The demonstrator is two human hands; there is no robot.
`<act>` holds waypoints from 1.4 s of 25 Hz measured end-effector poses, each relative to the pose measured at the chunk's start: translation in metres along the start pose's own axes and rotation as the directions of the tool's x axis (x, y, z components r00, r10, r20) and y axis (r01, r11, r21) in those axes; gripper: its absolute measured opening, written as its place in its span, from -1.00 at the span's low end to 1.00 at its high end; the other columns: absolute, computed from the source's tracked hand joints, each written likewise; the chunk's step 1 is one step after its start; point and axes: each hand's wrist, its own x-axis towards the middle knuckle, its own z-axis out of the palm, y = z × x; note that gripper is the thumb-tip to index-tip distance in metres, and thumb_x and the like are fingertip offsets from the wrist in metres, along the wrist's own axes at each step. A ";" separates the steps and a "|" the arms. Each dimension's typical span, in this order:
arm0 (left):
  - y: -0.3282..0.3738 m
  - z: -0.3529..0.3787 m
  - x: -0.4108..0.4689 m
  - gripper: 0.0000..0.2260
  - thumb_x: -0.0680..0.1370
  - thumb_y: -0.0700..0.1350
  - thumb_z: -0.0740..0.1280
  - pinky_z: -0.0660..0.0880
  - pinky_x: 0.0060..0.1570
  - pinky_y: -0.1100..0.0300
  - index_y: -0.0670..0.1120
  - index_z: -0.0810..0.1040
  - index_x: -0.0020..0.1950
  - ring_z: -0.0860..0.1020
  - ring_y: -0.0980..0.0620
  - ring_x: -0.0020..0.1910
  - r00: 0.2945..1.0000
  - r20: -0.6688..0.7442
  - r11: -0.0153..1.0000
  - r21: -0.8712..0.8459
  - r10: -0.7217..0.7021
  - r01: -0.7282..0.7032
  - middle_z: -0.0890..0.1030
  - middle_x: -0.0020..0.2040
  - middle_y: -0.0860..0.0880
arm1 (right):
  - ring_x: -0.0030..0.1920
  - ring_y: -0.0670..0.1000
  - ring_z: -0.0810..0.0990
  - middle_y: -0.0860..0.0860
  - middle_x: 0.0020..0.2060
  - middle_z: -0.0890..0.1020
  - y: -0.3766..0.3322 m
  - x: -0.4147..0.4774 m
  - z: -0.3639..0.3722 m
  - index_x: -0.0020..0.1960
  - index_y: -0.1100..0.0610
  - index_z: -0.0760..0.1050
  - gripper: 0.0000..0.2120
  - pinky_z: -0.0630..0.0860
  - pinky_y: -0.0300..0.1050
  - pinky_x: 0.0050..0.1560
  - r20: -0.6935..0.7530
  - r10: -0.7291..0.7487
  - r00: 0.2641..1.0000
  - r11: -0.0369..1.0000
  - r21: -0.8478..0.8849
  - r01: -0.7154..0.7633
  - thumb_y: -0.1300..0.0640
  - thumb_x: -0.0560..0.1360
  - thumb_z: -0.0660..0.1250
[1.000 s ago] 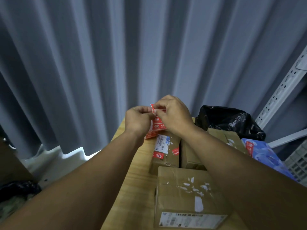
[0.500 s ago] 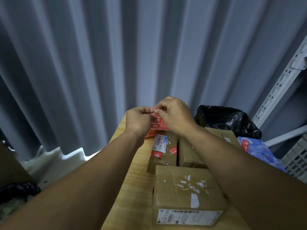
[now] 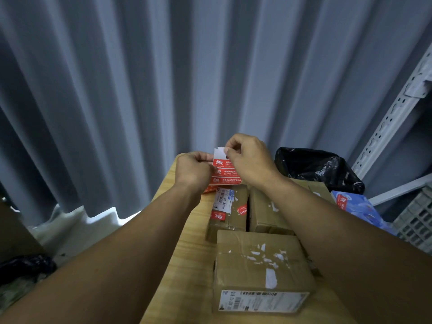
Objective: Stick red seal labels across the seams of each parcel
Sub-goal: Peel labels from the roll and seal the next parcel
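Note:
My left hand (image 3: 192, 170) grips the left edge of a sheet of red seal labels (image 3: 225, 175), held up above the far end of the wooden table (image 3: 187, 249). My right hand (image 3: 249, 160) pinches the top of that sheet, where white backing shows. Below lie three cardboard parcels: a narrow one (image 3: 230, 210) bearing red labels and a barcode sticker, one (image 3: 266, 212) to its right partly under my right arm, and a bigger one (image 3: 261, 270) nearest me with torn white label scraps.
A black plastic bag (image 3: 318, 166) lies at the table's far right, a blue packet (image 3: 357, 206) beside it. Grey perforated shelving (image 3: 392, 118) rises at right. A grey curtain hangs behind; a dark bag (image 3: 25, 265) sits on the floor at left.
My right hand has lifted slightly and peeled at the sheet's top, exposing white backing. The left hand keeps its hold; the view has shifted a little.

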 end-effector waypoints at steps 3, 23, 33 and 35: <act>0.000 0.000 -0.001 -0.85 0.57 -0.35 0.33 0.48 -0.45 0.35 -0.13 0.57 -0.10 0.62 0.13 -0.26 1.000 -0.006 1.000 0.009 -0.001 0.002 0.67 -0.15 -0.05 | -0.16 -0.02 0.61 -0.06 -0.16 0.63 0.001 0.004 -0.004 -0.10 0.05 0.51 -0.90 0.56 -0.09 -0.17 -0.056 0.068 0.996 0.996 0.060 -0.064 0.07 0.59 0.29; -0.003 0.007 0.001 -0.89 0.62 -0.27 0.32 0.47 -0.36 0.29 -0.15 0.59 0.11 0.58 0.08 -0.18 0.999 -0.029 0.995 0.095 -0.022 0.025 0.62 -0.03 -0.01 | -0.17 0.08 0.63 0.01 -0.21 0.65 0.016 0.015 -0.044 -0.16 0.08 0.50 -0.88 0.61 0.05 -0.08 -0.268 0.269 0.925 0.947 0.246 -0.204 0.12 0.56 0.32; -0.005 0.008 0.001 -0.82 0.62 -0.23 0.30 0.57 -0.20 0.14 -0.11 0.57 0.21 0.61 0.01 -0.03 0.995 -0.096 0.985 0.173 0.014 0.002 0.63 0.11 -0.06 | -0.23 -0.03 0.53 -0.11 -0.30 0.56 0.005 -0.002 -0.051 -0.16 0.08 0.52 -0.90 0.39 -0.19 -0.28 -0.261 0.233 0.937 0.959 0.223 -0.176 0.14 0.54 0.34; -0.001 0.009 -0.003 -0.70 0.56 -0.19 0.35 0.61 0.01 -0.01 -0.06 0.51 0.29 0.58 -0.09 0.11 0.981 -0.168 0.961 0.272 0.094 -0.045 0.58 0.22 -0.08 | -0.25 -0.03 0.53 -0.10 -0.31 0.56 0.000 -0.008 -0.050 -0.17 0.09 0.52 -0.89 0.40 -0.17 -0.27 -0.262 0.223 0.939 0.958 0.237 -0.161 0.13 0.54 0.34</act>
